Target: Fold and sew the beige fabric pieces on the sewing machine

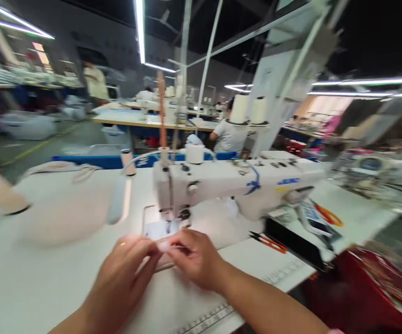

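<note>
My left hand (126,264) and right hand (194,257) both pinch a small white fabric piece (164,244), grip closed, just before the sewing machine (236,183) needle on the table (30,278). I should keep it flat and its edge straight.

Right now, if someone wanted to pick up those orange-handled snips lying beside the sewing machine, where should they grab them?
Probably by the orange handles, coming from above on the right hand side. The snips lie flat on the table with their dark blades pointing left toward the sewing machine, so the handle end is the safer, open end.
</note>
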### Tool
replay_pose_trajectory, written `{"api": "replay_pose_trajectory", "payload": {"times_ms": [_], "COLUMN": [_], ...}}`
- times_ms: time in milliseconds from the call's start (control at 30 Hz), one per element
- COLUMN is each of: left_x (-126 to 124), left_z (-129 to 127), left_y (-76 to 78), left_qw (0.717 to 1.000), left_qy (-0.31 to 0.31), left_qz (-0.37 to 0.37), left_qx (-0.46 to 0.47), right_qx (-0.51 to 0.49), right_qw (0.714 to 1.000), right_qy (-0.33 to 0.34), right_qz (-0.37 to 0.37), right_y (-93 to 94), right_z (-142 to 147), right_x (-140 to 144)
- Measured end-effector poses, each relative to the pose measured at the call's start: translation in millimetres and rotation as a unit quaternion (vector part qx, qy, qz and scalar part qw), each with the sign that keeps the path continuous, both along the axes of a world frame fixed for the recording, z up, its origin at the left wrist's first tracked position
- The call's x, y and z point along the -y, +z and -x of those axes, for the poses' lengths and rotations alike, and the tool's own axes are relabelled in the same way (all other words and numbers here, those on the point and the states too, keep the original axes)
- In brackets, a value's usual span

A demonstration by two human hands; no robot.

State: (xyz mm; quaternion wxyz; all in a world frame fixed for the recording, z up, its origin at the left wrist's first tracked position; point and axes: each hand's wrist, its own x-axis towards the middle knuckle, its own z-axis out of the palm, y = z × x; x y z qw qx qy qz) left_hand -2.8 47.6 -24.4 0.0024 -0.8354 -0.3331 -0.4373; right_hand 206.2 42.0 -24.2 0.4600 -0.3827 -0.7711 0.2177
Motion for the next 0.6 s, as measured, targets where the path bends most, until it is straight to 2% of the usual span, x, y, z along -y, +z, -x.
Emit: {"api": "replay_pose_trajectory", "payload": {"times_ms": [133, 433, 600], "left_x": [13, 15, 17], "left_z": [0, -2, -3], "left_y": [12.5, 9.9, 10.0], "left_qw": [1.000, 1.000, 1.000], "left_qy": [0.003, 0.006, -0.021], "left_qz": [0.004, -0.006, 0.019], "left_qx": [-0.007, -0.007, -0.004], "right_qx": [0.036, 0.063, 0.074], "right_qw": [0.999, 0.993, 0.991], "right_qy": [0.024, 0.029, 0.039], "right_qz": [-0.024, -0.100, -0.101], "right_y": [2.1, 1.9, -0.9], "right_z": [-5, -1, -3], "right_x": [6, 11, 10]}}
